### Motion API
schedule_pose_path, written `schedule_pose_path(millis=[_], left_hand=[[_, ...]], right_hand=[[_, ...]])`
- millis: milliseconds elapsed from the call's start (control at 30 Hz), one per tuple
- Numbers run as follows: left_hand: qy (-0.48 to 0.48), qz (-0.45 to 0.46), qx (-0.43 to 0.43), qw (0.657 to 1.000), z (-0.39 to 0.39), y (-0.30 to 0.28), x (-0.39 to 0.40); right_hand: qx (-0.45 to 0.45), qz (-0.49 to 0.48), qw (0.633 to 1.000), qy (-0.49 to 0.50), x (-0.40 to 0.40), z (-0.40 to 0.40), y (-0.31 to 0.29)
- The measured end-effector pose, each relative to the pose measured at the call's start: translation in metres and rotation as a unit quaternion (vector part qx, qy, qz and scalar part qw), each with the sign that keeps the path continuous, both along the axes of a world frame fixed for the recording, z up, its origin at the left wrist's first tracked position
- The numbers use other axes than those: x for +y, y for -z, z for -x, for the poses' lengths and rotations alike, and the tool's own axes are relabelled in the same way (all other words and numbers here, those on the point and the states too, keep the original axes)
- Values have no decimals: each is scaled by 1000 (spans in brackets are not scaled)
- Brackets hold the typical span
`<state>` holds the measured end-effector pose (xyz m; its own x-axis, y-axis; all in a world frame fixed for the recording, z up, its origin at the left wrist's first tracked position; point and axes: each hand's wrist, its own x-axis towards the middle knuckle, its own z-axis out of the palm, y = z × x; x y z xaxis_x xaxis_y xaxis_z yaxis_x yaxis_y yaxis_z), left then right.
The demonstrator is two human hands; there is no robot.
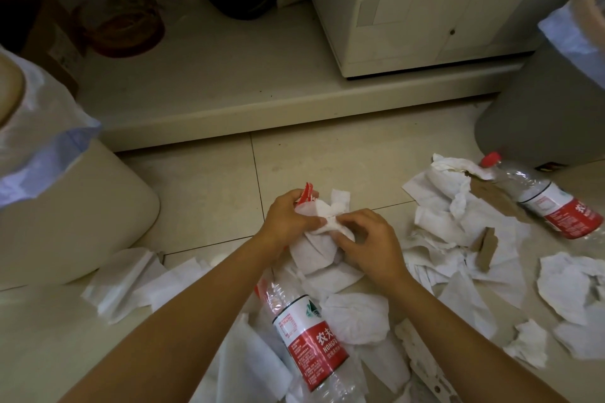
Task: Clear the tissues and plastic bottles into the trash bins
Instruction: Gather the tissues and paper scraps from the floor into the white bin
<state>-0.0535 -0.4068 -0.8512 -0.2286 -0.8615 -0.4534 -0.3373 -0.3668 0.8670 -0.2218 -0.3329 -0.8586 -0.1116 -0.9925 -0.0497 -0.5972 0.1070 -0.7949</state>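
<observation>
Just above the near bottle [311,342], both hands bunch a tissue wad [322,239]: left hand [288,219] & right hand [366,245] w/ fingers curled, pinching it. Tissue prob. light, soft, crushable; grab anywhere. Cream bin [65,206] left of bottle, grey bin [540,114] far right.

Pale tiled floor [327,167] here, and it's a mess: crumpled white tissues [353,317] scattered all over the near half, with a few torn brown cardboard scraps [491,198] mixed into the pile on the right. Two clear plastic bottles with red labels lie on their sides, one bottle in the foreground [311,337] among the tissues, the other red-capped bottle [543,199] over by the right. A cream bin [65,222] stands on the floor at left and a grey bin [540,114] at right, both lined with bags.
</observation>
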Motion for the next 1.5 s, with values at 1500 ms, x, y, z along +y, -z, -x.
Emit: schedule_pose_path(millis=[1500], left_hand=[[-172, 142, -99, 970, -275, -254, 48]], right_hand=[[464, 50, 657, -592, -23, -271, -65]])
